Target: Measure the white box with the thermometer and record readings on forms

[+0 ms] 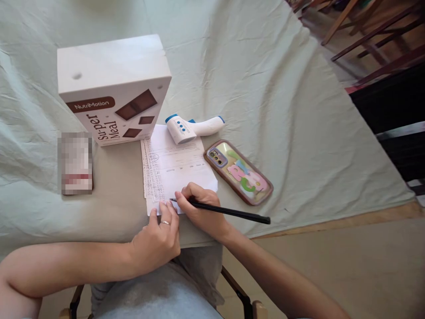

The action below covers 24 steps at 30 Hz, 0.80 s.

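Observation:
A slim black pen (232, 212) is pinched in my right hand (204, 212), its tip close to the lower part of a white sheet of paper (186, 179). Dense handwriting covers the left strip of the sheet, and faint printed lines cross its upper part. My left hand (162, 232), with a ring on one finger, rests its outstretched fingertips on the paper's bottom edge, just left of the pen tip. On the sheet's top edge lies a white and blue infrared thermometer (182, 130). A phone in a colourful clear case (241, 173) sits right of the paper, camera side up.
A tall white and brown "Super Meal" box (114, 88) stands behind the paper to the left. Left of it lies a small pixelated object (75, 164). A pale green cloth (282, 133) covers the table, and wooden furniture (365, 44) stands beyond at upper right.

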Each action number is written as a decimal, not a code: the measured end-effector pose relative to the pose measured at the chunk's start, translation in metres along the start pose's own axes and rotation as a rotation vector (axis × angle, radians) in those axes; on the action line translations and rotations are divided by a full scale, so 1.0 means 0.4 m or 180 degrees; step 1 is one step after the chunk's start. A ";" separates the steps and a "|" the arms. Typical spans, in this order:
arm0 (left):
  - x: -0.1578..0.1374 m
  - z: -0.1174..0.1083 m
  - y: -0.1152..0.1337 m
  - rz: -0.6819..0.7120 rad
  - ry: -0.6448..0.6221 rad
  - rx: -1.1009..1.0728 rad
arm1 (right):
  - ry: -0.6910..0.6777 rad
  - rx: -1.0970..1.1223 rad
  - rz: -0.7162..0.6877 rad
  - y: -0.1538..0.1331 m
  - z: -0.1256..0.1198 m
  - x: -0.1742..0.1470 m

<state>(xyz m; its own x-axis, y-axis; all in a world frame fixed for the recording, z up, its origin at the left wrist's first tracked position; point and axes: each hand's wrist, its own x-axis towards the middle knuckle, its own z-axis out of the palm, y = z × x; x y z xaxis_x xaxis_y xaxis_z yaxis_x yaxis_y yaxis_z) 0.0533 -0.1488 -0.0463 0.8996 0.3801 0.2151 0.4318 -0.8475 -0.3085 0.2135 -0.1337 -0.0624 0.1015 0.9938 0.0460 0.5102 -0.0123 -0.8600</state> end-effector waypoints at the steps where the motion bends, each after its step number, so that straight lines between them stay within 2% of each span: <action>1: 0.001 0.000 0.000 0.0003 0.0006 0.0001 | -0.0006 -0.0007 -0.0012 0.000 0.000 0.000; 24: 0.005 -0.004 -0.005 0.0054 -0.0019 0.0021 | -0.0059 -0.0098 -0.0061 0.003 -0.002 0.000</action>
<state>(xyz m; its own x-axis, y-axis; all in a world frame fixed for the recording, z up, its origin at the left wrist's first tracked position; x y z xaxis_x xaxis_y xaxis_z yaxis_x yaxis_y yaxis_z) 0.0541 -0.1467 -0.0438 0.9072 0.3679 0.2042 0.4169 -0.8514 -0.3182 0.2149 -0.1337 -0.0630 0.0758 0.9957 0.0526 0.5381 0.0036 -0.8429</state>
